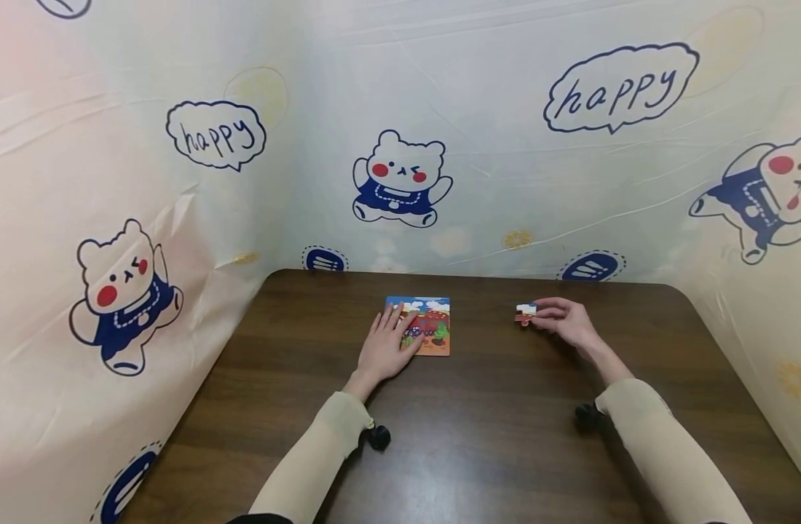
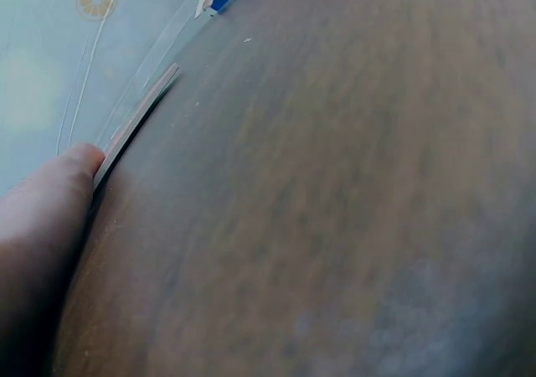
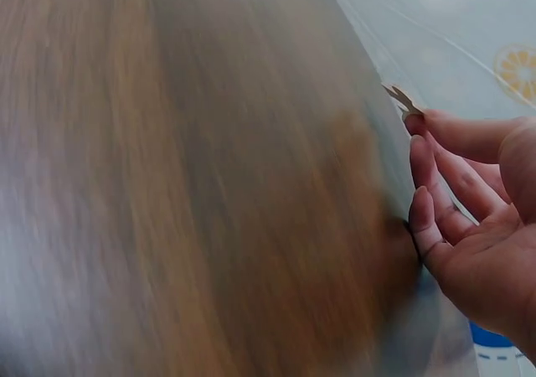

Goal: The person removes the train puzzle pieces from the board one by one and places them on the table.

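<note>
A small picture puzzle (image 1: 433, 342) with blue sky, a red train-like shape and orange ground lies flat on the brown table. My left hand (image 1: 386, 346) rests on its left part with fingers spread, hiding some of the picture. In the left wrist view, the left thumb (image 2: 50, 193) touches the edge of the thin puzzle board (image 2: 138, 121). To the right, my right hand (image 1: 567, 322) pinches a puzzle piece (image 1: 526, 314) between thumb and fingers. That piece (image 3: 404, 100) shows edge-on in the right wrist view, held off the table.
The dark wooden table (image 1: 479, 422) has rounded far corners. A pale sheet (image 1: 492, 175) with cartoon bears and "happy" bubbles stands around its back and sides. A black round object (image 1: 379, 437) hangs at the left cuff, another (image 1: 588, 418) at the right.
</note>
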A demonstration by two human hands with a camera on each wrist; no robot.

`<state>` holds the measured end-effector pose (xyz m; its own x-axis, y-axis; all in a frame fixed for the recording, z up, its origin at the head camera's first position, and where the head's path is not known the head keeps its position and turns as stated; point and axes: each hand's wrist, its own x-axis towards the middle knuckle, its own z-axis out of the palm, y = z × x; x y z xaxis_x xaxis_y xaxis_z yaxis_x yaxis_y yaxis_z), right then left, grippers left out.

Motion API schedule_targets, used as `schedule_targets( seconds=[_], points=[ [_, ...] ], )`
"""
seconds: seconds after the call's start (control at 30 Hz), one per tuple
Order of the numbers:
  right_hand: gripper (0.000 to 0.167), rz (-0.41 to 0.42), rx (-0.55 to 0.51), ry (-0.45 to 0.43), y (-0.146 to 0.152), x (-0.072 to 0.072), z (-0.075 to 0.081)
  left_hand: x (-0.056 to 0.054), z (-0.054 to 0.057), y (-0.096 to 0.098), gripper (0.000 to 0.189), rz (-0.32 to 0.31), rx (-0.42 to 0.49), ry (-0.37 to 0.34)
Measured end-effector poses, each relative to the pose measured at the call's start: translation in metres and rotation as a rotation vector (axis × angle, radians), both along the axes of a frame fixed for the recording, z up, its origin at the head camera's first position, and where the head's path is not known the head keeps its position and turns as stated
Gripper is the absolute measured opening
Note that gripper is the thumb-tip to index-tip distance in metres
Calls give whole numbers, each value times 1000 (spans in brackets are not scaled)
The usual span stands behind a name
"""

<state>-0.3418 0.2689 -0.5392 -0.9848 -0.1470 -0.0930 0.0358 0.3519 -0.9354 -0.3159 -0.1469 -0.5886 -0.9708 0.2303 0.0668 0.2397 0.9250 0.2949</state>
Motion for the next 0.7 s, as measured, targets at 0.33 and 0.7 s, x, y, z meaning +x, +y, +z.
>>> schedule_targets(
  seconds=[0.33, 0.7],
  points=[
    [51, -24, 21, 4, 30, 3, -2, 1, 0, 0, 92, 19, -8, -25],
    [52, -11, 50, 33, 41, 3, -7, -1, -3, 0, 93, 25, -5, -16]
  ],
)
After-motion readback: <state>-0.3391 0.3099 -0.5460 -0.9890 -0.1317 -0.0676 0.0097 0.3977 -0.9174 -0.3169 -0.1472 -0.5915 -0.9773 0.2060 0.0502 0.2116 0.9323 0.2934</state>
